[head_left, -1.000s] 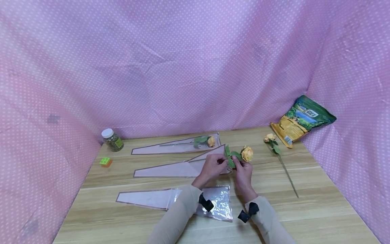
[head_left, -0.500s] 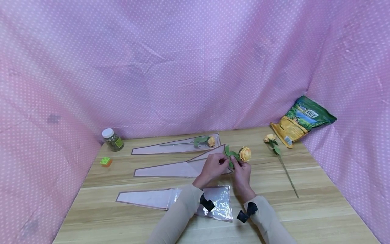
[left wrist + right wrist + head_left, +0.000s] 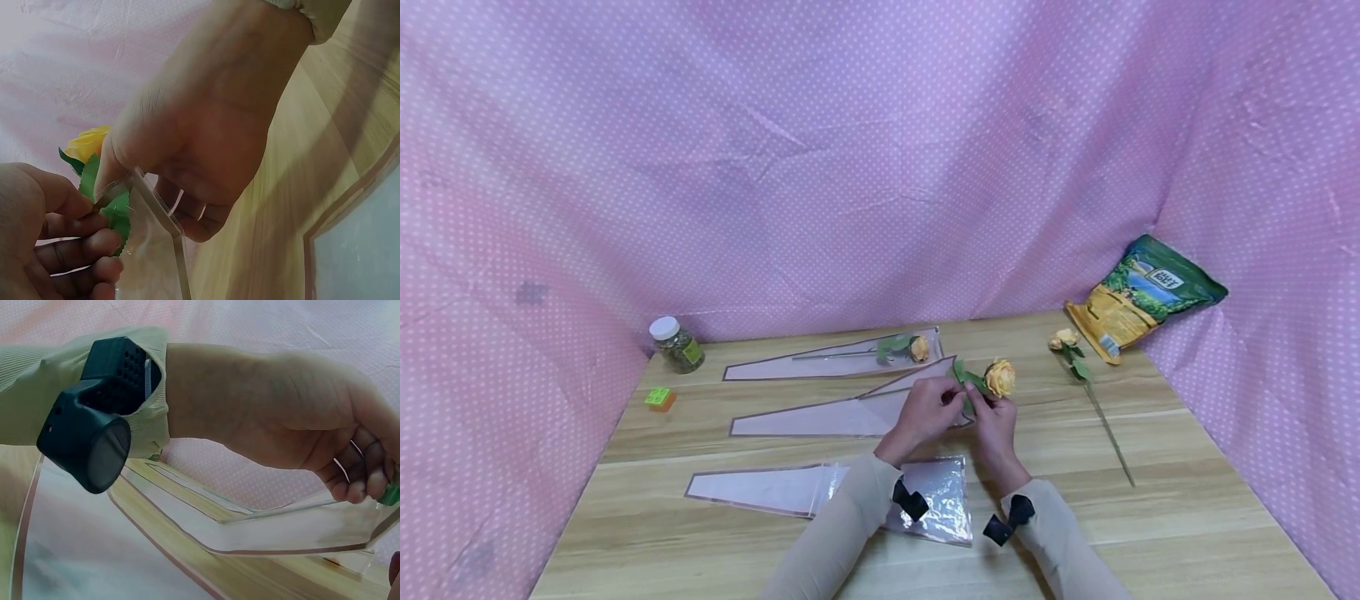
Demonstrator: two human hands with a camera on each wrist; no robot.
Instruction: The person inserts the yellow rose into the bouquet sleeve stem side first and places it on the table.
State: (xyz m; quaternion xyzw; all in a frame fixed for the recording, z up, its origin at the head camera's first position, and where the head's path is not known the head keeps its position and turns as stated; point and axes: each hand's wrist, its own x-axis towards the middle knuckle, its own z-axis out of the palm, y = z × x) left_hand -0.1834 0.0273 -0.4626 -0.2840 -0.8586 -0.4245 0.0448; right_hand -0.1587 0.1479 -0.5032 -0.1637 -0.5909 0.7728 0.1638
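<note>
In the head view my left hand (image 3: 928,410) pinches the open edge of the middle flower sleeve (image 3: 812,419), a long tapered clear bag with a brown border. My right hand (image 3: 996,429) grips a yellow artificial rose (image 3: 1000,378) just below its bloom, among the green leaves. The rose's stem lies inside the sleeve, pointing left, while the bloom sticks out past the wide end. The left wrist view shows the left thumb and fingers (image 3: 69,219) on the sleeve's brown edge, with a green leaf (image 3: 119,219) behind it.
Behind lies another sleeve (image 3: 767,370) with a rose (image 3: 920,348) inside. Nearer me are flat sleeves (image 3: 752,485), partly under my left forearm. A loose rose (image 3: 1065,339) lies right, by a green and yellow bag (image 3: 1150,292). A jar (image 3: 683,350) and toy blocks (image 3: 660,398) stand left.
The rose has shifted slightly left, its bloom closer to the sleeve's mouth, and my right hand has moved with it. My left hand keeps its hold on the sleeve edge.
</note>
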